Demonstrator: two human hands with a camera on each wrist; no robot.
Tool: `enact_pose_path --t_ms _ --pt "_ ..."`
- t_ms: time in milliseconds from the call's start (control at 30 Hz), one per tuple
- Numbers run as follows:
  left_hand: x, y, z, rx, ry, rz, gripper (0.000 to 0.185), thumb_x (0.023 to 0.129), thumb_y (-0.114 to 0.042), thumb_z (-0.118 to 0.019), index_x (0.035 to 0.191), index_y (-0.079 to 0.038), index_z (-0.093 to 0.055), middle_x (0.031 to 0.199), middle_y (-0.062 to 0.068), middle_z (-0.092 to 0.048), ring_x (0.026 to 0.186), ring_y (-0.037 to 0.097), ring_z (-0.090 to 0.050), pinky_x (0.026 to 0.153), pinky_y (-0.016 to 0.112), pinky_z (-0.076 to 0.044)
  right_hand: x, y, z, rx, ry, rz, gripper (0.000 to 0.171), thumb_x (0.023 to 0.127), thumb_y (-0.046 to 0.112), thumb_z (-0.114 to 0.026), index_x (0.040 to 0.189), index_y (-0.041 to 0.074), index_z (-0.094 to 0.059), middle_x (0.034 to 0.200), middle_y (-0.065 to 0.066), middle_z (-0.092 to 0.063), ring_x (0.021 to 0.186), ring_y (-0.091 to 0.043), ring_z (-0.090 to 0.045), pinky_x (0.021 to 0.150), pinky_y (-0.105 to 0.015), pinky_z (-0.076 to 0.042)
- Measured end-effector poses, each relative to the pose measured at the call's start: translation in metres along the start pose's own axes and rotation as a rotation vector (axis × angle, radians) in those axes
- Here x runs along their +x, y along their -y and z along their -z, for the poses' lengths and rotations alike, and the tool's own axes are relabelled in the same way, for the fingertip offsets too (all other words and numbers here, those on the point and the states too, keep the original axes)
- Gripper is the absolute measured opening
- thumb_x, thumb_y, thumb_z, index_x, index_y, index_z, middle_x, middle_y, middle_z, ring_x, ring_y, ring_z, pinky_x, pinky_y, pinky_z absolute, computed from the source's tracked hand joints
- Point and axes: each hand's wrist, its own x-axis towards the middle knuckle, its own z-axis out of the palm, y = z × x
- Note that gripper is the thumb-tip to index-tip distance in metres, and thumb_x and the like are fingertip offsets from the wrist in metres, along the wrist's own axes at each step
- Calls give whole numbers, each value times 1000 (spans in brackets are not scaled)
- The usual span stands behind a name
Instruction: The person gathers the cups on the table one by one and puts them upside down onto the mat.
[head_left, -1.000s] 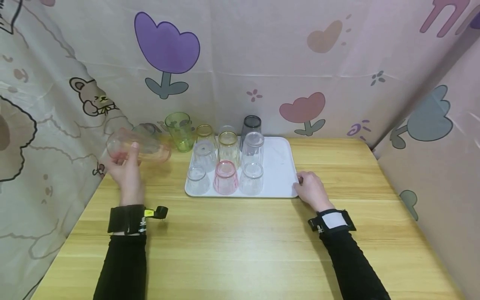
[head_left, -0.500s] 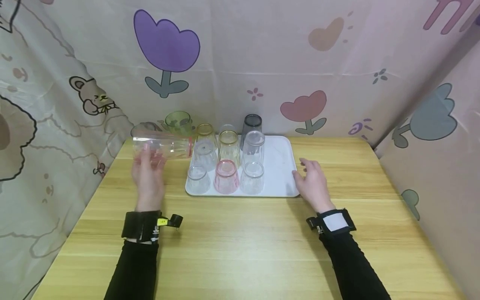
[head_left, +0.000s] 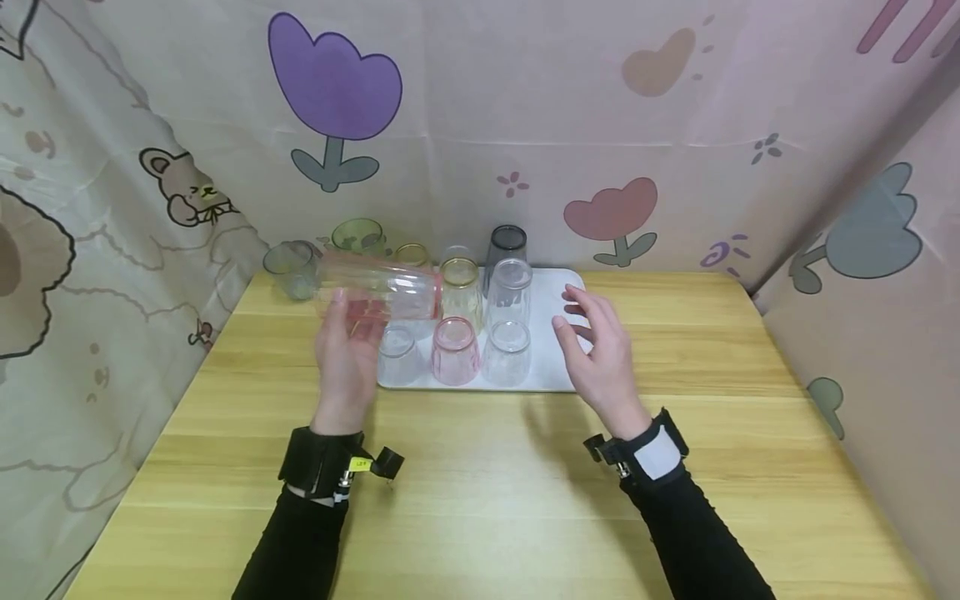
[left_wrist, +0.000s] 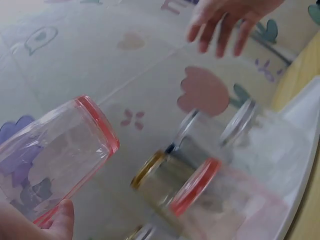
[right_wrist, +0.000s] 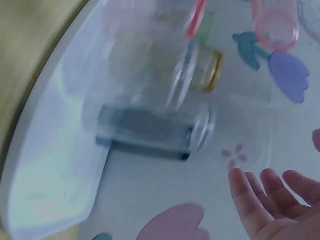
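Note:
My left hand (head_left: 347, 367) grips a tall pink-tinted glass (head_left: 401, 287), held sideways in the air over the left part of the white tray (head_left: 546, 304). One end of that glass points right, and its red edge shows sharply in the left wrist view. Over the tray's right side hovers my right hand (head_left: 603, 358), fingers parted and holding nothing. On the tray stand several glasses: a short pink one (head_left: 455, 350), clear ones such as the front clear glass (head_left: 507, 354), a yellow-rimmed glass (head_left: 460, 287) and a dark grey glass (head_left: 506, 250). The held glass partly hides the left ones.
Behind the held glass, a green glass (head_left: 358, 237) stands on the wooden table (head_left: 480, 483), left of the tray. Farther left is a grey-tinted glass (head_left: 292, 271). A patterned curtain (head_left: 480, 100) hangs close behind the table and along both sides.
My left hand has carried the pink glass rightward from the table's left side to over the tray. My right hand has let go of the tray's right edge and risen inward above it.

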Motion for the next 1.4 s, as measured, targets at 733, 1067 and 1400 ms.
enact_pose_path --t_ms 733,1067,1400 --pt "-42 44 -41 -32 145 150 22 105 -33 -49 106 -12 -54 118 8 -56 102 17 -62 89 22 -57 -10 28 -41 275 106 112 86 80 -1 -88 155 4 -44 154 -14 -48 136 -26 -53 107 -35 -52" --pt "-46 53 -43 -24 165 182 26 105 -36 -51 108 -11 -58 113 7 -60 96 15 -64 84 21 -58 -13 28 -44 310 55 123 82 76 -9 -88 148 -2 -49 147 -16 -53 128 -25 -57 102 -35 -55" --pt "-46 51 -34 11 300 167 30 106 -40 -55 113 -12 -64 114 5 -65 107 19 -66 102 30 -54 -9 23 -34 403 13 158 78 71 -23 -82 141 -11 -50 138 -22 -55 123 -24 -60 95 -30 -59"
